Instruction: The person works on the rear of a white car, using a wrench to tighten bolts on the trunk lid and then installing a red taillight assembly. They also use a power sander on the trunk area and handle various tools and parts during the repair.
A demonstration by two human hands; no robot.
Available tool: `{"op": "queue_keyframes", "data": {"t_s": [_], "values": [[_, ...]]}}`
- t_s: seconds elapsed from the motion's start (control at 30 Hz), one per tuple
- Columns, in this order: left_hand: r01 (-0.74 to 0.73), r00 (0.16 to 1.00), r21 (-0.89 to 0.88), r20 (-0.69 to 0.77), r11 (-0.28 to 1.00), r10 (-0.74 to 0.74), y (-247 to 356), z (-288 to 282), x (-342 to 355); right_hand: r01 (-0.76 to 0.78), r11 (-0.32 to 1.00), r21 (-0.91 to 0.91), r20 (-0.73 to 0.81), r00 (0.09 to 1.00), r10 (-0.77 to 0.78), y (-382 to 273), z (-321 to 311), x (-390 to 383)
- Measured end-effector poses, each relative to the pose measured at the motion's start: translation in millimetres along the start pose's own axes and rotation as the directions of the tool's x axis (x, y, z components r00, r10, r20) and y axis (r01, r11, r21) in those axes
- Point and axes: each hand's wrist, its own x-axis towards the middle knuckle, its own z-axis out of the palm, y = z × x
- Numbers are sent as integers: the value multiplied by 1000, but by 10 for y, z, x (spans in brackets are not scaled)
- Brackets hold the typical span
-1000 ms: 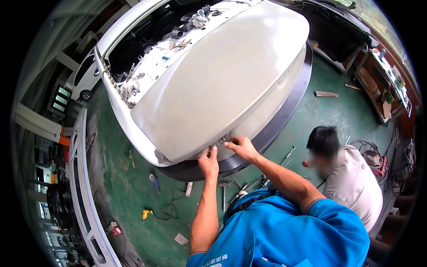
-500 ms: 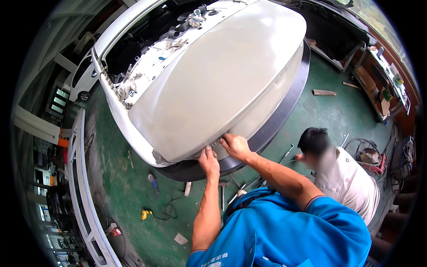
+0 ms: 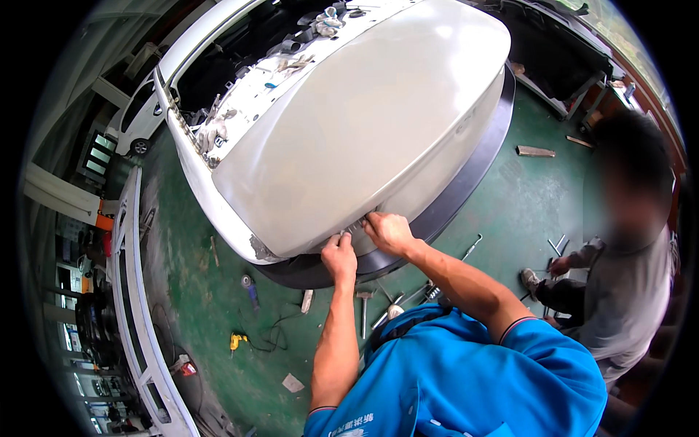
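At grey panel (image 3: pixel 349 138), bunches fingers of left hand (image 3: pixel 340 258) and right hand (image 3: pixel 389 233); can't tell if clamped. Wears white-lettered blue shirt (image 3: pixel 480 364).

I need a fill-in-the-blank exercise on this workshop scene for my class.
The left hand and right hand are at the edge of the pale panel; the hand nearer the co-worker is the ____ one.
The wearer's shirt is ____.
The pistol-shaped power tool on the floor is mainly ____.

Missing words: right; blue; yellow.
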Motion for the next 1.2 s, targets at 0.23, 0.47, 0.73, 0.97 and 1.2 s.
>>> {"op": "queue_keyframes", "data": {"t_s": [0.23,0.47,0.73,0.97,1.2], "values": [[-496,810,539,5,681,587,329,-49,-62,65,996,-53,-20,998,-66,120,-23,48],[388,914,-517,325,763,-243,88,-98,-374,-63,998,8,-43,997,63,129,143,62],[627,779,-744,596,229,-197,-75,-350,-446,-226,883,412,25,971,237,104,185,26],[575,818,-778,555,253,-154,68,-429,-323,-62,992,-109,-20,998,60,41,66,63],[574,819,-782,555,245,-147,82,-340,-309,-78,996,-48,-19,997,77,26,25,79]]}}
